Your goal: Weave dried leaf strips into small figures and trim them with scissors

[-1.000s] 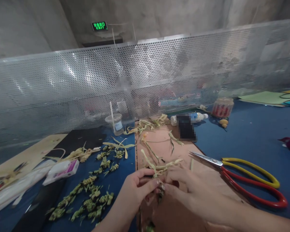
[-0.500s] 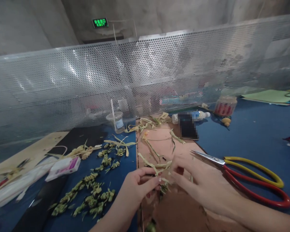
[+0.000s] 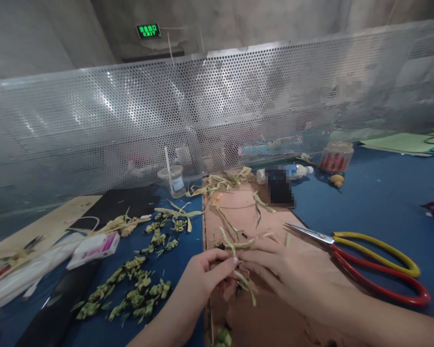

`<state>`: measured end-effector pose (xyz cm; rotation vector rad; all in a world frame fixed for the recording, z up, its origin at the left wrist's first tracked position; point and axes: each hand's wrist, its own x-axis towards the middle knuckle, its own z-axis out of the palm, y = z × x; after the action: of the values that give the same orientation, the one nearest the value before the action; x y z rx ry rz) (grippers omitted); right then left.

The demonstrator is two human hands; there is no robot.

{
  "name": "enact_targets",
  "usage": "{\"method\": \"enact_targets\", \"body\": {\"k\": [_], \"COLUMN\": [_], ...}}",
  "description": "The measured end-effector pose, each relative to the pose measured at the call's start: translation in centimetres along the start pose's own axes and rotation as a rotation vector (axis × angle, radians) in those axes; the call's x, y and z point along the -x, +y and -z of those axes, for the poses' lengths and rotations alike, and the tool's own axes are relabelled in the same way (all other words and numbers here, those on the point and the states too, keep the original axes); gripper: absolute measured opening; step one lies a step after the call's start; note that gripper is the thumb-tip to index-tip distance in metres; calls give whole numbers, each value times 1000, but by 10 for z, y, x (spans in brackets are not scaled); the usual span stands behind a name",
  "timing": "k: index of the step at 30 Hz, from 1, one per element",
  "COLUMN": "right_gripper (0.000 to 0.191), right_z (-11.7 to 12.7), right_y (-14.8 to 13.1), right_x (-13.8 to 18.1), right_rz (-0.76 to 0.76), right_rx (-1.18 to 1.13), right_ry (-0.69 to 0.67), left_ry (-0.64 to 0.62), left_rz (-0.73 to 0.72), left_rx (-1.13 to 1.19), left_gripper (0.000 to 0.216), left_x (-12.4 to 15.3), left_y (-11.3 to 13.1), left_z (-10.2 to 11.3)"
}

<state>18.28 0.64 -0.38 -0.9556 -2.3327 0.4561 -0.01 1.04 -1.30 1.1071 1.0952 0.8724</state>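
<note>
My left hand (image 3: 209,275) pinches several pale green dried leaf strips (image 3: 228,241) between thumb and fingers, over the brown board. One strip sticks up past the fingertips and another (image 3: 252,295) hangs below. My right hand (image 3: 280,265) meets it from the right, its fingers bent together on the same strips; the exact grip is partly hidden. To the right lie large scissors (image 3: 336,246) with one yellow and one red handle loop, blades pointing left. Knotted green plant pieces (image 3: 144,284) are spread on the blue table to the left.
More dried strips (image 3: 226,183) lie at the board's (image 3: 238,212) far end. Behind stand a plastic cup (image 3: 175,182) with a straw and a jar (image 3: 336,156). A bottle (image 3: 302,172) lies near a dark pixelated object (image 3: 280,188). A tissue pack (image 3: 94,250) is left; a perforated metal screen (image 3: 148,111) runs across.
My right hand has moved left and its fingers have closed in on the strips beside my left fingertips. A strip end now hangs below the hands. My left hand stays nearly in place.
</note>
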Motion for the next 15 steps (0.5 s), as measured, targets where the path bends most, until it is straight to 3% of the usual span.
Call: {"method": "enact_targets", "body": {"k": [7,15], "right_gripper": [23,20], "right_z": [7,8], "right_y": [-4,-8], "right_x": [2,1], "right_rz": [-5,16], "right_rx": [217,240], "right_ry": [-1,-24], "left_ry": [22,-26], "left_rz": [47,35], "left_rx": [17,109], "left_gripper": [19,21], "left_x": [4,1], "left_y": [3,-1], "left_z": [-4,-6]}}
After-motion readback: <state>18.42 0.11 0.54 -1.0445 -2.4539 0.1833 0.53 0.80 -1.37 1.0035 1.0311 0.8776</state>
